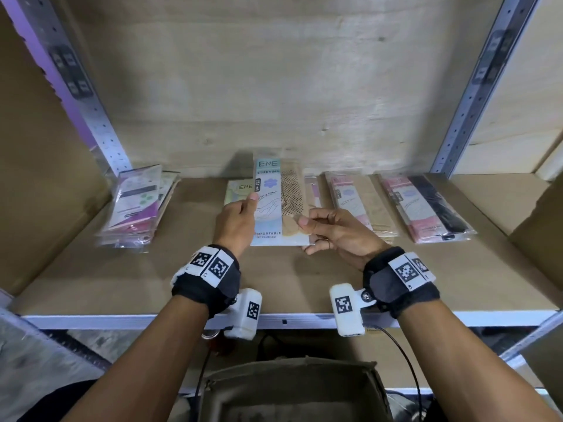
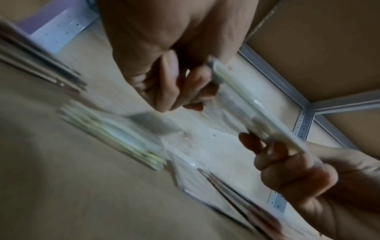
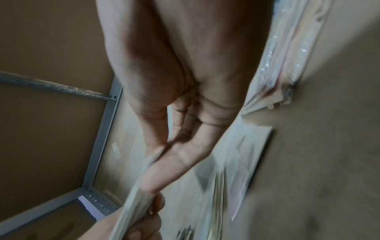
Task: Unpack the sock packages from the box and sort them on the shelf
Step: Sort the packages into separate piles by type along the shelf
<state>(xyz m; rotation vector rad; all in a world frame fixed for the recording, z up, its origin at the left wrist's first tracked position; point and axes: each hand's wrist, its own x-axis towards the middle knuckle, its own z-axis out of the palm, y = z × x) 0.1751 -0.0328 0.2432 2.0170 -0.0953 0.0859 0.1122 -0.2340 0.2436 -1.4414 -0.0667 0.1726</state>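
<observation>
Above the shelf [image 1: 182,287] board I hold a blue stocking package [image 1: 269,205] between both hands: my left hand [image 1: 236,222] pinches its left edge, thumb on front, and my right hand [image 1: 332,231] pinches its lower right corner.

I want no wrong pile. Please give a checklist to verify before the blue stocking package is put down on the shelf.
1. Both hands hold the blue stocking package: left hand, right hand - ok.
2. Package is lifted off the shelf board - ok.
3. Green package lies under it, a different colour - not ok as target.
4. A blue pile exists - cannot tell.
5. Pink piles lie flat to the right - ok.
</observation>
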